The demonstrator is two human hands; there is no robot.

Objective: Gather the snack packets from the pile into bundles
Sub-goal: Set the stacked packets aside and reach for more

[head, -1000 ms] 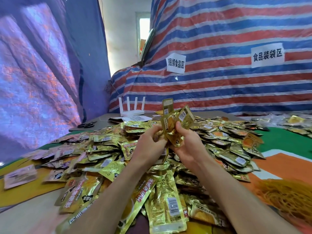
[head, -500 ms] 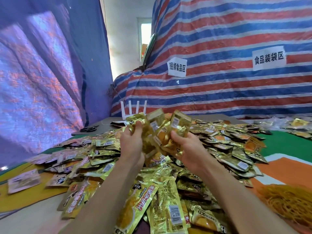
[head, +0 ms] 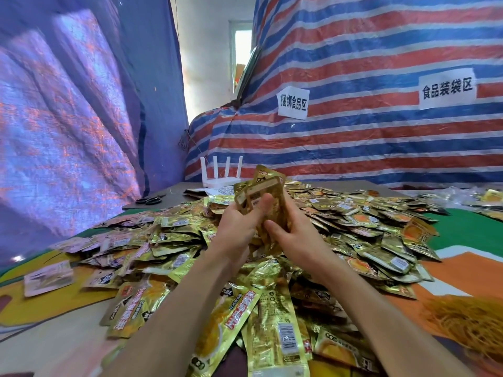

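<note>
Head view: left hand (head: 241, 229) and right hand (head: 296, 236) clamped an uneven packet stack (head: 268, 187); slick foil above the grip risked sliding onto the pile (head: 359, 221) below.

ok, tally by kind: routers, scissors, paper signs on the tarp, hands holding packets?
Router: 1
Scissors: 1
Paper signs: 2
Hands gripping the held packets: 2, left hand and right hand
Total: 6
</note>
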